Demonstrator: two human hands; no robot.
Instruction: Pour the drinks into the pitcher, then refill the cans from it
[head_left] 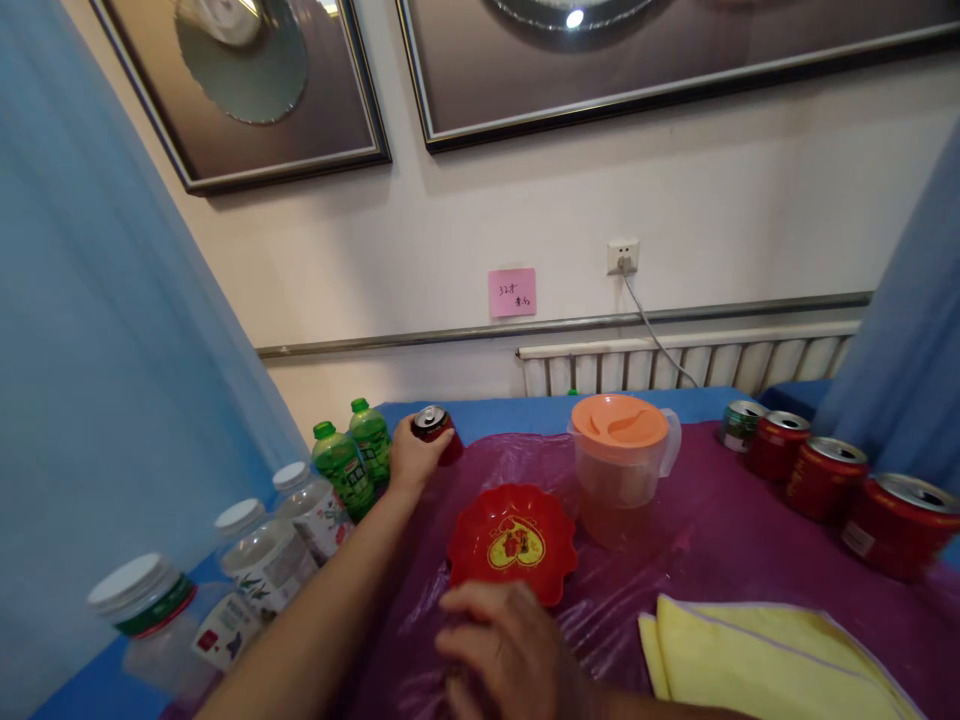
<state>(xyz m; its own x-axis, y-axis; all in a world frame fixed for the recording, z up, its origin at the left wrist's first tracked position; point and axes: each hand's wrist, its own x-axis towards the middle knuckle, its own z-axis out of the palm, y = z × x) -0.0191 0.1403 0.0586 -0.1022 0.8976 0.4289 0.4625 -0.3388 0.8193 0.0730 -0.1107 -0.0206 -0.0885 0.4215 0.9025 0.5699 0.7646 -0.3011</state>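
Note:
My left hand [415,455] reaches to the far left part of the table, its fingers wrapped round a dark red drink can [448,449] with a silver top. That can stands beside two green bottles [346,466]. Nearer to me, my right hand [504,640] hangs in front of a red scalloped dish [555,560] with a yellow printed picture in its middle. The fingers of this hand are bent and partly blurred, and I cannot make out whether anything is in them. Behind the dish, to the right, stands a clear jug [615,490] with an orange lid.
Clear bottles with white caps [259,570] line the left edge. Several cans [825,480] stand along the right side. A folded yellow cloth [757,660] lies at the front right on the purple sheet [690,560]. A radiator [675,365] runs along the wall behind.

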